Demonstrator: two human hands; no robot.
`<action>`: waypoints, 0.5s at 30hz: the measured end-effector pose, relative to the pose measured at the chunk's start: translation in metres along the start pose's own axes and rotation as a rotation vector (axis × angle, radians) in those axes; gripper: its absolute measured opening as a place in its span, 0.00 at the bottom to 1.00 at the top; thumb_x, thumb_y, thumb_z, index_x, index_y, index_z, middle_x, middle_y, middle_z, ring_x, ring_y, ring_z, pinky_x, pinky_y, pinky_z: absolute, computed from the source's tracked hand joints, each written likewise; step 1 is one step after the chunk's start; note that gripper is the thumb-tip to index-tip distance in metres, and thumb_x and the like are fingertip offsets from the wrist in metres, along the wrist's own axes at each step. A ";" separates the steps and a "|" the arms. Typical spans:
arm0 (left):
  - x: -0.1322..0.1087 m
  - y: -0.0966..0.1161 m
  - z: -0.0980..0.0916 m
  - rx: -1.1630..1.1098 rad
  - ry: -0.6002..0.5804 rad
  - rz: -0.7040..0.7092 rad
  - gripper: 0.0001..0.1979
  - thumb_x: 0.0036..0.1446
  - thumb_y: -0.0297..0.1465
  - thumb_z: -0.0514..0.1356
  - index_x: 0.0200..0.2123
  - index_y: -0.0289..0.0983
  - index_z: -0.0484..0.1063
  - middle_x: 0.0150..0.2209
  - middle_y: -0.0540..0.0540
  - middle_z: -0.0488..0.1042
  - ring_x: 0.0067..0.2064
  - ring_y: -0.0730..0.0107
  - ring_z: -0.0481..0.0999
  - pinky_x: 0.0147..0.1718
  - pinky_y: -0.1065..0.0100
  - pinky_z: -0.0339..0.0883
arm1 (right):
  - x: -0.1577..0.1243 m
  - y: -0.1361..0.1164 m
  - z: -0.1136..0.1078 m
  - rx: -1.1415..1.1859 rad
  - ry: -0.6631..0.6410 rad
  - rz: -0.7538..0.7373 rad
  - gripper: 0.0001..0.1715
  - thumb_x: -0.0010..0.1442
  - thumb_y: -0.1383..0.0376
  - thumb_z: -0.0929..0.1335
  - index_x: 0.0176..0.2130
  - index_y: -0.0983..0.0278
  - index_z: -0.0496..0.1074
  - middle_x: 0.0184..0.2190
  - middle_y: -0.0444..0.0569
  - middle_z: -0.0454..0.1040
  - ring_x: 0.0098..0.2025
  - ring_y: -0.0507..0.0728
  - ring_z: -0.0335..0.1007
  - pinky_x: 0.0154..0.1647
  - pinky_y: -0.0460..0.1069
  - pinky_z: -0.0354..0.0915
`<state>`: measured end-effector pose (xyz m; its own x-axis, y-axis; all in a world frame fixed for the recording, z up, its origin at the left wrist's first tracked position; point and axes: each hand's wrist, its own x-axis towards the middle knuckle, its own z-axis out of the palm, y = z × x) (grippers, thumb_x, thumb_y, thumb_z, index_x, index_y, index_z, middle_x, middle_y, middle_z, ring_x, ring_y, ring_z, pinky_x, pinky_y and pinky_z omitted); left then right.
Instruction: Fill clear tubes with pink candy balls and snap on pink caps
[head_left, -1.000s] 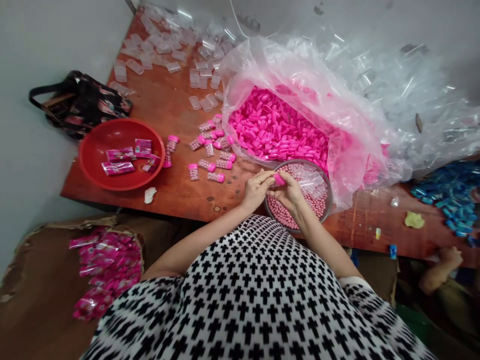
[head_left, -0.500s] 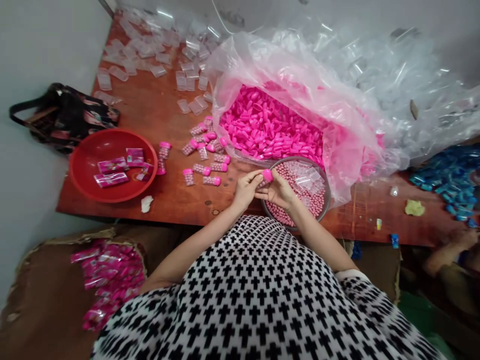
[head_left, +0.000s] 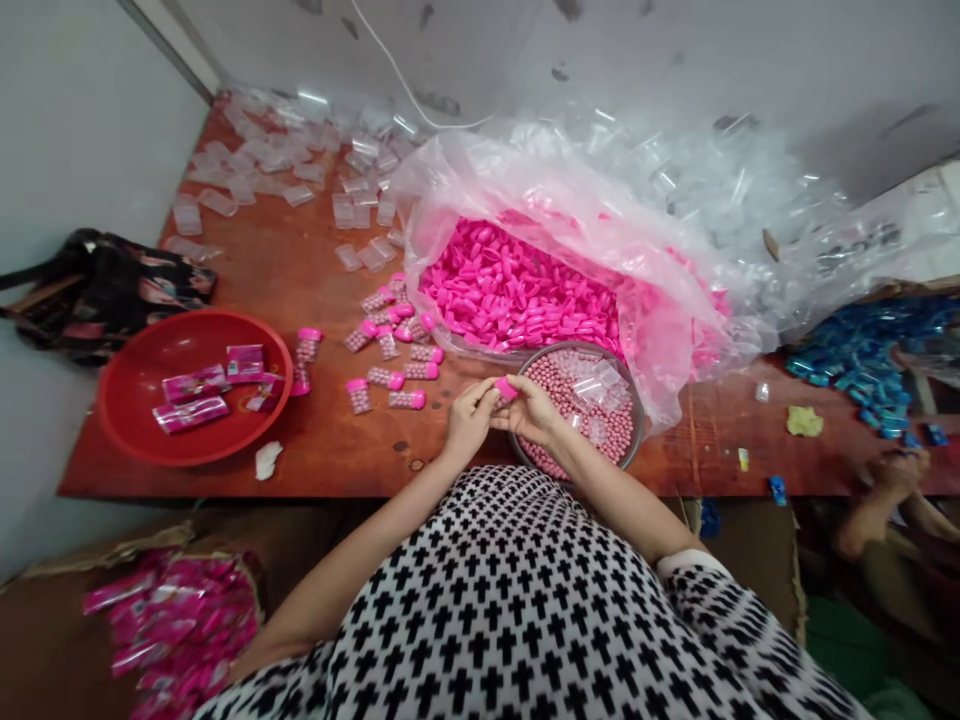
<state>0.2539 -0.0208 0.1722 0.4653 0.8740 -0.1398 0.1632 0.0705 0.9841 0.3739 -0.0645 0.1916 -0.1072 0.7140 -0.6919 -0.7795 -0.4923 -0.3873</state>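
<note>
My left hand (head_left: pixel 469 420) and my right hand (head_left: pixel 534 412) meet just over the left rim of a grey bowl (head_left: pixel 639 425). Between their fingers is a small container with a pink cap (head_left: pixel 505 388); its body is mostly covered by the fingers. Both hands are closed on it. Pink beads (head_left: pixel 611 428) fill the bowl, with several clear empty containers (head_left: pixel 600 380) lying on top. Behind it, an open plastic bag (head_left: pixel 517 175) holds many pink caps (head_left: pixel 517 290). Left of my hands lie several capped, bead-filled containers (head_left: pixel 406 400).
A red basin (head_left: pixel 124 420) with pink packets stands left, beside a dark flowered handbag (head_left: pixel 97 290). Clear containers (head_left: pixel 262 155) are scattered at the back. Pink packets (head_left: pixel 176 630) fill a box below. At right, another person's hands (head_left: pixel 896 480) are near blue pieces (head_left: pixel 862 360).
The camera view has tilted up, so the table sits lower and more wall shows. My hands have shifted slightly left relative to the bowl, with the pink-capped container still between them.
</note>
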 end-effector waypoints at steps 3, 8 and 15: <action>0.010 -0.013 -0.018 -0.034 0.002 -0.041 0.18 0.54 0.41 0.58 0.44 0.36 0.75 0.47 0.43 0.77 0.49 0.61 0.74 0.52 0.58 0.65 | 0.008 -0.003 0.004 -0.203 0.043 -0.033 0.19 0.56 0.50 0.66 0.35 0.64 0.70 0.29 0.47 0.76 0.29 0.53 0.73 0.32 0.49 0.71; 0.032 -0.038 -0.065 0.028 0.238 -0.046 0.19 0.55 0.42 0.58 0.45 0.37 0.74 0.47 0.46 0.76 0.52 0.59 0.71 0.56 0.57 0.60 | -0.002 -0.019 -0.005 -0.475 0.127 -0.242 0.22 0.50 0.48 0.70 0.36 0.62 0.70 0.37 0.47 0.75 0.32 0.51 0.73 0.31 0.46 0.70; 0.061 -0.080 -0.117 0.112 0.154 0.030 0.17 0.57 0.41 0.55 0.42 0.35 0.73 0.40 0.44 0.77 0.51 0.57 0.70 0.52 0.56 0.60 | -0.061 -0.040 -0.076 -1.286 0.624 -0.531 0.14 0.58 0.57 0.65 0.37 0.64 0.73 0.33 0.50 0.75 0.35 0.56 0.70 0.40 0.51 0.65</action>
<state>0.1677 0.0832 0.0980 0.3342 0.9388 -0.0835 0.2509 -0.0032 0.9680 0.4587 -0.1257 0.2028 0.5299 0.7864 -0.3176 0.4412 -0.5754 -0.6886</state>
